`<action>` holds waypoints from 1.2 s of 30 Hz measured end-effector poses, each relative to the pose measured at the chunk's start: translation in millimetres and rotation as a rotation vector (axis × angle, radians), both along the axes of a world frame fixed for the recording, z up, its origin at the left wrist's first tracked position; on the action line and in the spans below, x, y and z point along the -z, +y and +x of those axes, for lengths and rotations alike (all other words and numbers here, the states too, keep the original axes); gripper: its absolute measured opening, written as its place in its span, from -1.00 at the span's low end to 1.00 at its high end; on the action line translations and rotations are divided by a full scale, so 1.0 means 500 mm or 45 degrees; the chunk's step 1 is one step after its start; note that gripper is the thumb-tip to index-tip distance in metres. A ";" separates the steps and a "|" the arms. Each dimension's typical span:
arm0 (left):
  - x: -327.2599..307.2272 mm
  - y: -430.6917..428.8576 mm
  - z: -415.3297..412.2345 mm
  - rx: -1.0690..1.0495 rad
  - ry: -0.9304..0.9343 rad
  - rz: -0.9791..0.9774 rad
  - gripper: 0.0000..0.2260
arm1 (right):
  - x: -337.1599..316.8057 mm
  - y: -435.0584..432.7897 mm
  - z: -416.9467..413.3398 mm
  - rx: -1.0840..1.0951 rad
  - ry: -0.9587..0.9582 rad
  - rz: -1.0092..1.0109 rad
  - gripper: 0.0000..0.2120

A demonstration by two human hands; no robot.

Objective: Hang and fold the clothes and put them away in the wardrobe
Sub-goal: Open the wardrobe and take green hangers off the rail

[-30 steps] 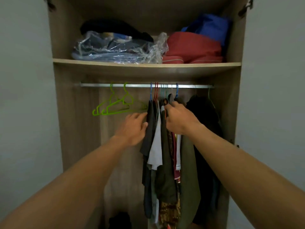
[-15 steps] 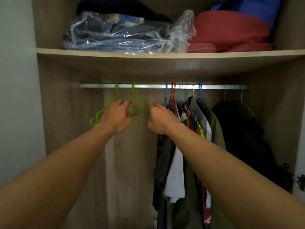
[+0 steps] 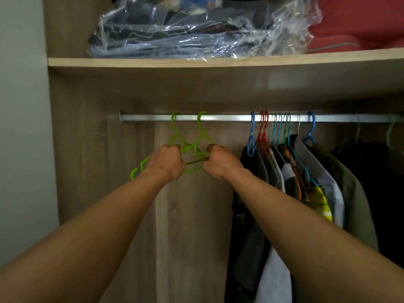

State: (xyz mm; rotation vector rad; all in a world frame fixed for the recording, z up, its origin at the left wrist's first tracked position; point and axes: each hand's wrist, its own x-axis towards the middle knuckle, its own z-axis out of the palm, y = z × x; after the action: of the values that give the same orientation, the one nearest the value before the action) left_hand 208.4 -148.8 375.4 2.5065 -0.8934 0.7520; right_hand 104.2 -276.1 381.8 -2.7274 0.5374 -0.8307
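Two empty green hangers (image 3: 202, 139) hang side by side on the metal rail (image 3: 229, 118) in the left part of the open wardrobe. My left hand (image 3: 167, 161) grips the left green hanger below its hook, fingers curled round the plastic. My right hand (image 3: 218, 161) grips the right green hanger at its right shoulder. To the right, several clothes (image 3: 290, 189) hang packed together on blue, red and teal hangers.
A wooden shelf (image 3: 196, 62) runs above the rail, carrying a clear plastic bag of folded clothes (image 3: 185, 29) and a red bundle (image 3: 358, 25). The wardrobe's left wall (image 3: 83, 149) stands close to the hangers. Dark coats (image 3: 380, 193) fill the far right.
Both hands left the hanging clothes and moved left to the green hangers, then closed round them. The camera came closer to the rail.
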 end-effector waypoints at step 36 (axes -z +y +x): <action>-0.089 -0.207 -0.024 0.884 1.060 -1.036 -0.80 | -0.069 -0.020 -0.071 0.187 -0.260 0.228 -0.88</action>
State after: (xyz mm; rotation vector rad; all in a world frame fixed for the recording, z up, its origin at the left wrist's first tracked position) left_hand 196.6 -252.3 419.7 1.3968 -0.8065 -0.1691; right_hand 68.8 -285.9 416.4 -2.4303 0.7353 -1.0299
